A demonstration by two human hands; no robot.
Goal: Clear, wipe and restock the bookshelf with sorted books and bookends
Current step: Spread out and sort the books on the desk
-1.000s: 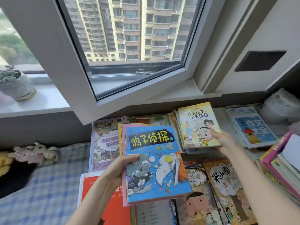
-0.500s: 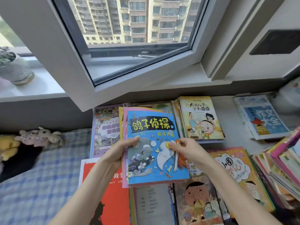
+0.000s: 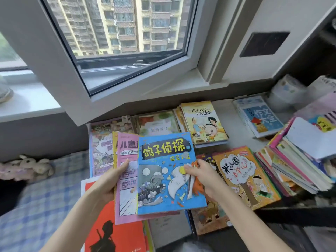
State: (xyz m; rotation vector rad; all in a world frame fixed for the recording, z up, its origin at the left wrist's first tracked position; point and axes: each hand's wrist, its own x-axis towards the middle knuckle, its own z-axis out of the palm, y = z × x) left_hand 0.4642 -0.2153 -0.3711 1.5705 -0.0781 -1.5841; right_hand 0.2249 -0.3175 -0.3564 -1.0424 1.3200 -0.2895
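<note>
Right hand (image 3: 207, 179) fingers (image 3: 189, 169) pinch the blue book (image 3: 163, 157) at its right edge.

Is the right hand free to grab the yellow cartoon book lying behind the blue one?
Probably not yet: the right hand grips the blue book. The yellow book itself lies uncovered, nothing between.

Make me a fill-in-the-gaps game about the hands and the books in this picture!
1. The right hand pinches the pigeon book, whose cover is mostly ____.
2. The left hand holds the second book just beneath it, whose cover is ____.
3. Through the window you can see tall ____.
4. The stuffed toys lie to the ____ of the books.

Missing words: blue; pink; buildings; left
</note>
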